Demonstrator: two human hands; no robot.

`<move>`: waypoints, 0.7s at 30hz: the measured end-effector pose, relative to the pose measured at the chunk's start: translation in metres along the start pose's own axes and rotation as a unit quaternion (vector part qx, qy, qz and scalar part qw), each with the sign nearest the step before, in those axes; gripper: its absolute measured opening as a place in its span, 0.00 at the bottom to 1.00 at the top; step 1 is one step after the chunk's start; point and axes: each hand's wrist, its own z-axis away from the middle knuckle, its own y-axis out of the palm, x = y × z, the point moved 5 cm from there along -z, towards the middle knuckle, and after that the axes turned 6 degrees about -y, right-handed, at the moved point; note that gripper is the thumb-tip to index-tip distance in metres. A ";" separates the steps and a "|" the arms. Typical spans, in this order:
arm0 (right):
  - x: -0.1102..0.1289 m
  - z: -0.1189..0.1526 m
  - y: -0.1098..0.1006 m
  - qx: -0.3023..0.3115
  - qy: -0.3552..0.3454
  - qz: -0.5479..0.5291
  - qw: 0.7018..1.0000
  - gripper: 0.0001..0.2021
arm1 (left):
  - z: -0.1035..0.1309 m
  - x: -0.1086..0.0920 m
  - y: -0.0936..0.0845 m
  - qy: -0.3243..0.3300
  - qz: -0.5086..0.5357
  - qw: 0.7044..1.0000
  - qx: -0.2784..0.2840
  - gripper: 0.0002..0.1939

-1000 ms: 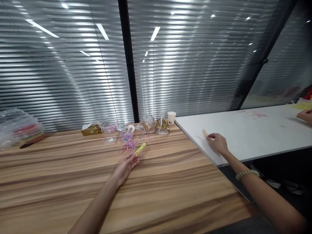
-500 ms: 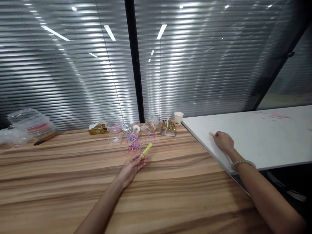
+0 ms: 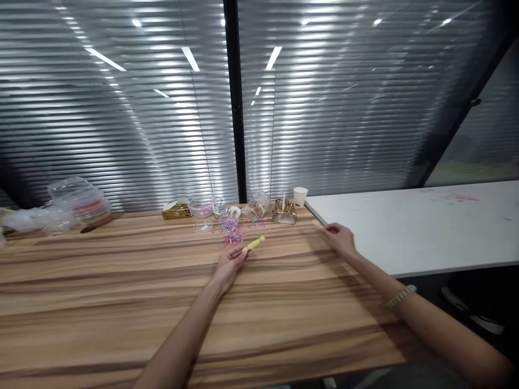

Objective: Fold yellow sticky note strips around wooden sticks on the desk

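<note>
My left hand is closed on the lower end of a small yellow stick-like piece, which it holds above the wooden table. Just beyond it lies a heap of small pink, purple and blue pieces. My right hand has its fingers pinched on a thin pale item that is blurred, near the seam between the wooden table and the white table. A beaded bracelet circles the right wrist.
Along the back edge stand a gold tissue box, a clear bowl, a crumpled gold packet and a paper cup. Plastic bags around stacked coloured containers sit at the far left.
My right hand has moved left from over the white table to the seam, keeping its pinch. My left hand still holds the yellow piece, now tilted flatter. The view has shifted slightly.
</note>
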 end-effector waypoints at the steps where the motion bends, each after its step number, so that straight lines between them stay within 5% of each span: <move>1: 0.013 0.012 0.018 0.011 -0.009 -0.061 0.998 0.16 | 0.000 -0.001 -0.002 0.012 -0.001 1.000 -0.009 0.16; 5: 0.049 0.050 0.085 0.046 -0.024 -0.129 0.990 0.19 | 0.001 -0.007 -0.008 0.039 0.007 0.999 -0.035 0.17; 9: 0.064 0.066 0.119 0.050 -0.029 -0.127 0.990 0.17 | 0.001 -0.010 -0.013 0.054 0.006 0.997 -0.058 0.17; 14: 0.069 0.071 0.124 0.097 -0.085 -0.104 0.986 0.15 | -0.001 -0.011 -0.015 0.058 0.009 0.997 -0.059 0.17; 21: 0.075 0.072 0.105 0.110 -0.147 -0.080 0.980 0.15 | 0.011 -0.011 -0.017 0.057 -0.011 0.995 -0.076 0.17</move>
